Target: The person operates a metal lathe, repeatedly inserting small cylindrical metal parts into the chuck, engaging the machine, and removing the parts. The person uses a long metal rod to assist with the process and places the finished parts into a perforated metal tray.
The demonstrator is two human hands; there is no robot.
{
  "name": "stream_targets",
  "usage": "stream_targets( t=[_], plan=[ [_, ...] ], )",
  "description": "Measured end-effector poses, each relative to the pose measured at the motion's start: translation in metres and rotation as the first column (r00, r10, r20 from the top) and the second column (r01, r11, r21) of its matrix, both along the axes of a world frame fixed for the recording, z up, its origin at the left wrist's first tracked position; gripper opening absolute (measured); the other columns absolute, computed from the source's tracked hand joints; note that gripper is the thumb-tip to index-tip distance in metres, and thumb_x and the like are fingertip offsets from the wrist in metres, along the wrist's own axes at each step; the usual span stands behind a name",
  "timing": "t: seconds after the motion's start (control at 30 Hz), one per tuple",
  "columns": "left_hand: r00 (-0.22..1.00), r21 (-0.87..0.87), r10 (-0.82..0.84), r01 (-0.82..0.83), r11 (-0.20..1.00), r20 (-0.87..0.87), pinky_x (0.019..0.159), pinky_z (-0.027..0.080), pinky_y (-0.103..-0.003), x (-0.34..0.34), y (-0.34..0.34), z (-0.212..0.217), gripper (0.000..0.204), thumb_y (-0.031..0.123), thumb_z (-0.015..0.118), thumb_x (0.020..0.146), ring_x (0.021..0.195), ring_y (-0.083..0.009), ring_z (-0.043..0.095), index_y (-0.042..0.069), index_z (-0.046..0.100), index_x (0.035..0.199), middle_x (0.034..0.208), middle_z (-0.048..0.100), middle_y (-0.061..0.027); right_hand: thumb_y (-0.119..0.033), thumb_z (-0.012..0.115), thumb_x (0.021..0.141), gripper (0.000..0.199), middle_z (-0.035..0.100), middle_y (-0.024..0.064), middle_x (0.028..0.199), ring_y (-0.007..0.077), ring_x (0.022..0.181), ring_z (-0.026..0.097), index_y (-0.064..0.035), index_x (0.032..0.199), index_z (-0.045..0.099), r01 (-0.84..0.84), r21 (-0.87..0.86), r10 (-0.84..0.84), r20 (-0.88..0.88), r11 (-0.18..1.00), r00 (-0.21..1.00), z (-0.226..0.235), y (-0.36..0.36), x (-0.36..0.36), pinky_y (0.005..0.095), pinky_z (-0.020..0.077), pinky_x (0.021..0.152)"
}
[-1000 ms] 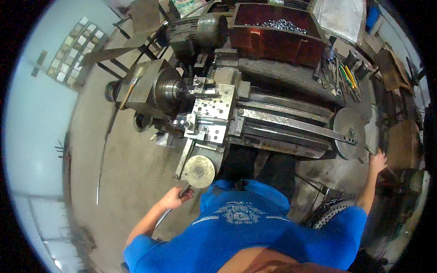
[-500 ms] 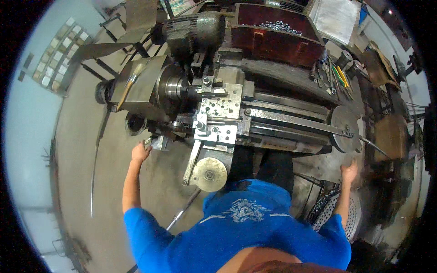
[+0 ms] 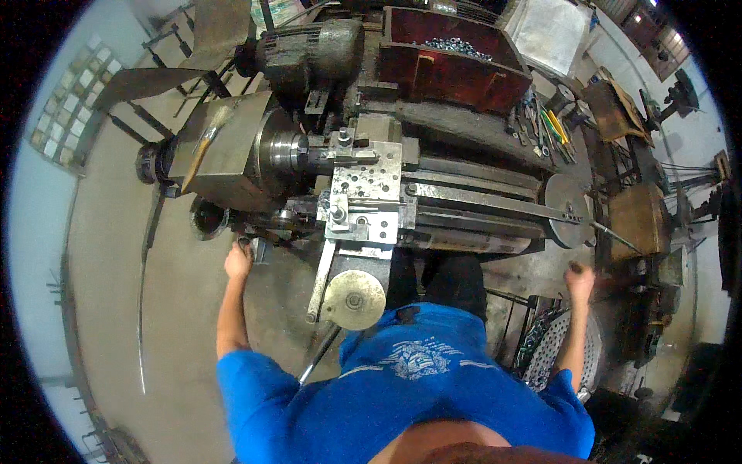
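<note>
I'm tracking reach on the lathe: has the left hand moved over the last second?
Yes. The left hand went from beside the round handwheel up and left to the controls under the headstock.

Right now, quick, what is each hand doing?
Left hand: reaching to a dark lever under the lathe headstock; grip cannot be told.
Right hand: raised, blurred, seems closed on something small and dark.

lathe [image 3: 386, 178] ahead | handwheel [image 3: 354, 300] at its near side | box of nuts [image 3: 452, 58] behind | left hand [image 3: 238, 261] below chuck [image 3: 286, 151]

White plastic sack [image 3: 547, 35] at top, behind red tray [image 3: 452, 66].
</note>
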State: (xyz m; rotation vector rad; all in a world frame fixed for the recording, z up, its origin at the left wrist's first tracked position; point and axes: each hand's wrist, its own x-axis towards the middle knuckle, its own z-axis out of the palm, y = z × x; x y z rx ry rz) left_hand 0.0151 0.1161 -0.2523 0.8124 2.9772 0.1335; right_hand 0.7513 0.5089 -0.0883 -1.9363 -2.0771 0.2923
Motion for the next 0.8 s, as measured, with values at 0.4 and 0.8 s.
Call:
stream_targets(
  t=[0.4,0.8],
  plan=[
    [1.000,-0.043,-0.008,0.008,0.999,0.017,0.076,0.046,-0.040,-0.012,-0.023,0.180,0.035,0.032,0.055,0.080,0.090,-0.0298,0.059,0.011,0.058,0.109,0.096,0.062,-0.0137,-0.019,0.065,0.058,0.041,0.062,0.0132,0.091,0.0260,0.088,0.058,-0.0063,0.097,0.063,-0.851,0.341,0.904,-0.302,0.399,0.302,0.156,-0.010,-0.377,0.0343,0.0455,0.079],
    [0.869,0.167,0.377,-0.339,0.926,-0.322,0.061,0.045,-0.041,0.099,-0.120,0.230,0.048,0.048,0.057,0.077,0.068,-0.0319,0.060,0.002,0.057,0.093,0.071,0.059,-0.0147,-0.018,0.059,0.052,0.025,0.064,0.0140,0.076,0.0278,0.076,0.062,-0.0048,0.073,0.066,-0.976,-0.027,0.967,0.145,0.217,0.211,0.138,-0.080,-0.544,0.0356,0.0480,0.069]
  ],
)
